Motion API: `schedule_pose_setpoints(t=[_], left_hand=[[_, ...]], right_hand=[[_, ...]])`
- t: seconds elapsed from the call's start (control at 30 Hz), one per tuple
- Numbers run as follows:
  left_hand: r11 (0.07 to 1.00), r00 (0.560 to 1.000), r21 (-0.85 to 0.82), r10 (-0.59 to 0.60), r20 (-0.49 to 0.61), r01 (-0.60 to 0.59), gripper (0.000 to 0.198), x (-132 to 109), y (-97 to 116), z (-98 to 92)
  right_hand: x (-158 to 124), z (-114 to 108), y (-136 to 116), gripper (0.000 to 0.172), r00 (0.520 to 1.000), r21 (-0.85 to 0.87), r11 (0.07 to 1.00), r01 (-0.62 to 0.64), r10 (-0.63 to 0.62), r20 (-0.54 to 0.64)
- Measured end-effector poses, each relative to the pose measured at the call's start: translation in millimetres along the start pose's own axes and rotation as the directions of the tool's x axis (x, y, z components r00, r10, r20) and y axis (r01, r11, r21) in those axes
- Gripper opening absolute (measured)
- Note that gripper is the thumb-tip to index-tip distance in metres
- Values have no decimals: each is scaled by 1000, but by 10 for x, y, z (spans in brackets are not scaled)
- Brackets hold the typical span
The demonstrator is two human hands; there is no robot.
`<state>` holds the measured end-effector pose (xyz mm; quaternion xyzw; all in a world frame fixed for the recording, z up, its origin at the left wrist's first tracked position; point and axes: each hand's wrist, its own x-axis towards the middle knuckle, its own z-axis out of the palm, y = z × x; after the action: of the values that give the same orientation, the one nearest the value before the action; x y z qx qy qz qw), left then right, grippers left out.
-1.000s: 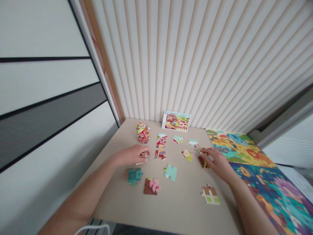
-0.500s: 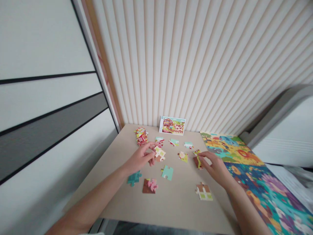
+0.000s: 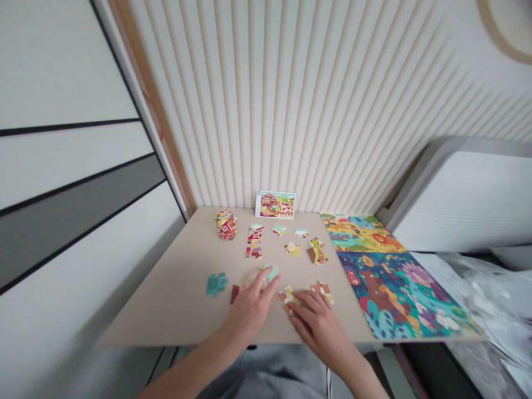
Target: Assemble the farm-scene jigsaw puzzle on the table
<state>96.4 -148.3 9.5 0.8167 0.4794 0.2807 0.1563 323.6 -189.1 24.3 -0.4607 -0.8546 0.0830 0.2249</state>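
Has let go of the white-green piece (image 3: 286, 295) with the left hand (image 3: 250, 305), which pinched it half a second ago; now spreads that hand open over the pale piece (image 3: 272, 272) and part of the pink-brown piece (image 3: 235, 293). Cannot tell whether touching either. Has also drawn the right hand (image 3: 319, 320) off the brown-green piece (image 3: 317, 251), and now curls its fingers over the white-green piece, on the near part of the worktop (image 3: 166, 299). Cannot tell whether gripping or only pressing. Puts the white-green piece near the brown piece (image 3: 323, 290), with no join visible; judging by this, turns the work from carrying to placing. Leaves untouched, farther back, the barn pieces (image 3: 254, 242), the pile (image 3: 226, 225) and the picture card (image 3: 276, 204).
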Motion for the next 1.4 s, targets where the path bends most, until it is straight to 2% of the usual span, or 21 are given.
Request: schedule_pose_setpoints(t=[0.07, 0.13, 0.23, 0.33, 0.47, 0.7, 0.83, 0.93, 1.03, 1.1, 1.3, 1.4], left_hand=[[992, 998, 125, 2, -69, 7, 42, -55, -158, -182], [970, 990, 226, -62, -129, 90, 33, -133, -395, -355], [908, 969, 352, -176, -175, 229, 36, -286, -808, -508], [902, 968, 356, -210, -134, 245, 42, -419, -1122, -539], [939, 970, 256, -201, -134, 230, 41, -465, -1260, -531], [972, 967, 80, -209, -148, 222, 38, -450, -1243, -598], [939, 904, -5, -333, -268, 344, 37, -436, -1117, -711], [910, 855, -168, -414, -313, 379, 40, -386, -914, -750], [847, 860, -409, -455, -229, 340, 42, -318, -685, -695], [800, 874, -497, -462, -153, 335, 43, -271, -552, -620], [744, 927, -600, -376, -11, 294, 44, -111, -276, -381], [753, 941, -585, -335, 54, 302, 43, -44, -204, -291]], right_hand=[[-36, 62, -78, 33, 999, -41, 999, -24, 23, -25], [-62, 123, -132, 32, 996, -69, 995, -67, 63, -57], [-69, 196, -178, 29, 991, -68, 992, -110, 104, -84], [-56, 244, -196, 30, 987, -54, 991, -123, 117, -108], [-53, 287, -195, 32, 981, -58, 991, -120, 110, -158], [-72, 315, -168, 32, 981, -66, 989, -130, 119, -155], [-84, 359, -120, 34, 979, -78, 992, -98, 82, -187], [-93, 386, -79, 34, 977, -83, 996, -41, 23, -212], [-92, 380, -68, 34, 978, -101, 995, -16, -5, -207], [-87, 366, -81, 36, 981, -115, 993, -29, 6, -194], [-82, 341, -120, 37, 984, -76, 992, -97, 85, -157], [-63, 281, -79, 35, 982, -30, 994, -104, 98, -159]])
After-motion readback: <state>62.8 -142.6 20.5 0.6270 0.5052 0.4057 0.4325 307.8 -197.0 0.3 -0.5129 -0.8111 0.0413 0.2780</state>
